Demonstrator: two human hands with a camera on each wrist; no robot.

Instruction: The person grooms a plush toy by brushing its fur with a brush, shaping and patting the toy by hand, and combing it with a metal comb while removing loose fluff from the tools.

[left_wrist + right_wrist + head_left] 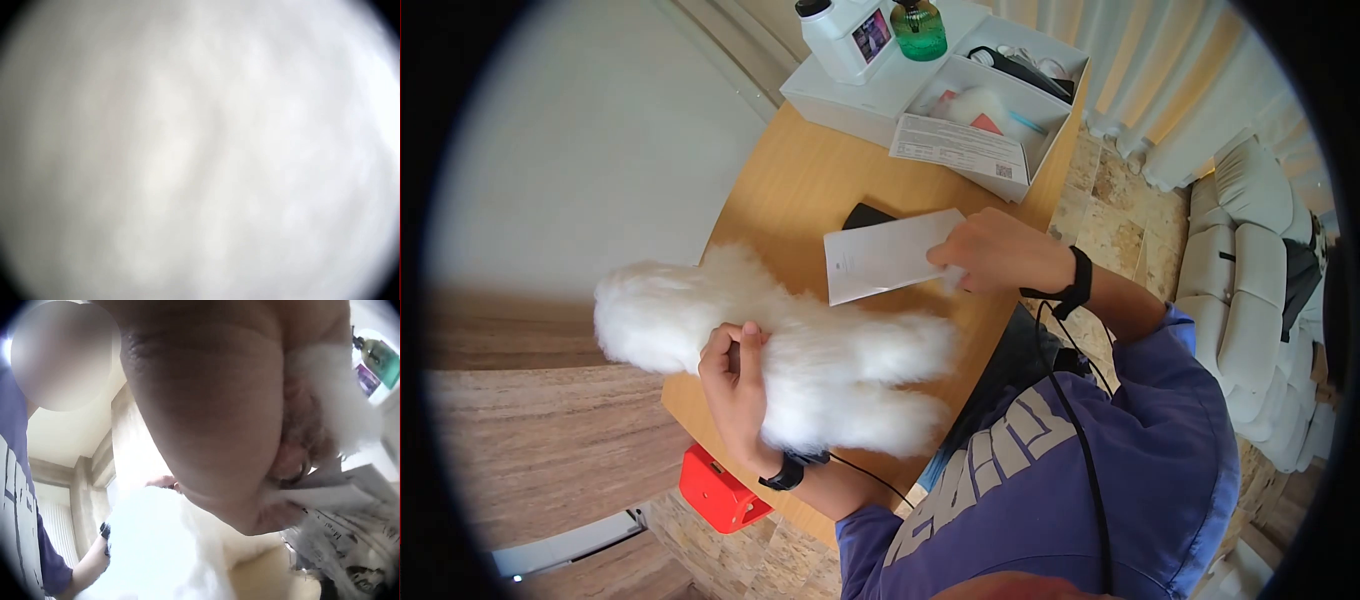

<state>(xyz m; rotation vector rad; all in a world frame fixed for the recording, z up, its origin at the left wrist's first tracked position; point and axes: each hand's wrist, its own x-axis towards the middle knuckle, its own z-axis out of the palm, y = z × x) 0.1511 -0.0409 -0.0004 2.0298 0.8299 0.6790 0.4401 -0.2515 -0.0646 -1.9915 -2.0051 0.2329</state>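
Observation:
A large white fluffy thing (850, 350) lies across the wooden table (785, 185). My left hand (735, 385) rests on its near side, fingers curled into the fluff with the thumb alongside. Blurred white fluff (200, 150) fills the left wrist view, where no hand shows. To the right, my right hand (1005, 250) pinches the end of a white paper packet (885, 255) above the table. In the right wrist view, a white tuft (340, 400) is at the fingers of my right hand (212, 425), beside the packet's folded paper (337, 495) and printed sheets (344, 544).
A black flat object (867, 215) lies partly under the packet. At the table's back stand a white bottle (845, 45), a green bottle (920, 35) and an open white box (1055, 120) with several items. A red stool (718, 490) is below the table edge; a sofa (1260, 290) stands right.

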